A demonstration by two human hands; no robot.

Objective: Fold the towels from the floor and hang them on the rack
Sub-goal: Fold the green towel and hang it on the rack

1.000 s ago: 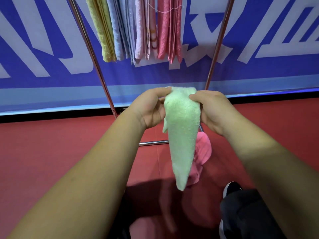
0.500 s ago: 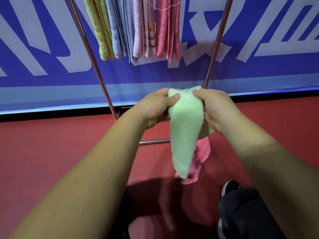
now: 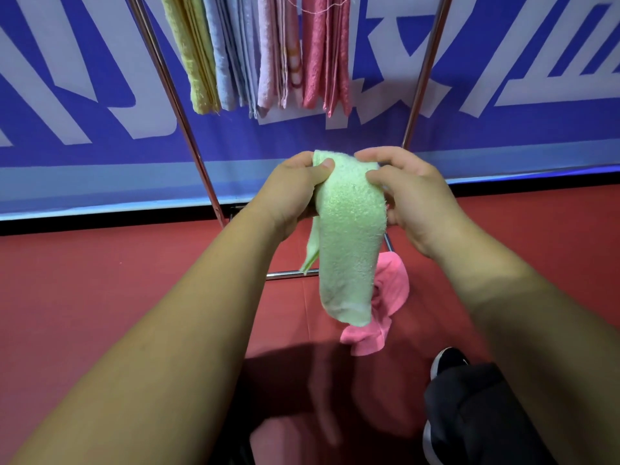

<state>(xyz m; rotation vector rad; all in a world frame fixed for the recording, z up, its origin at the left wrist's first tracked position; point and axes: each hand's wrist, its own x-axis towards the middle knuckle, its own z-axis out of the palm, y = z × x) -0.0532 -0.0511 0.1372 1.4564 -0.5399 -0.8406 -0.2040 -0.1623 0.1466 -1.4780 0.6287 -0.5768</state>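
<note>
A light green towel [image 3: 349,236] hangs doubled over in front of me, held at its top by both hands. My left hand [image 3: 292,193] pinches its upper left edge and my right hand [image 3: 412,196] grips its upper right edge. A thin flap of the towel dangles at its left side. On the red floor behind it lies a crumpled pink towel [image 3: 385,303]. The metal rack [image 3: 188,129] stands ahead, its legs slanting down to a low crossbar. Several folded towels [image 3: 268,52], yellow, blue and pink, hang from its top.
A blue and white banner [image 3: 520,95] covers the wall behind the rack. My dark trouser leg and black shoe [image 3: 449,360] are at the lower right on the red floor [image 3: 100,280]. My shadow falls on the floor below the towels.
The green towel has been drawn up shorter and wider between my hands, its pointed tail now a rounded fold. My fingers have shifted along its top edge.
</note>
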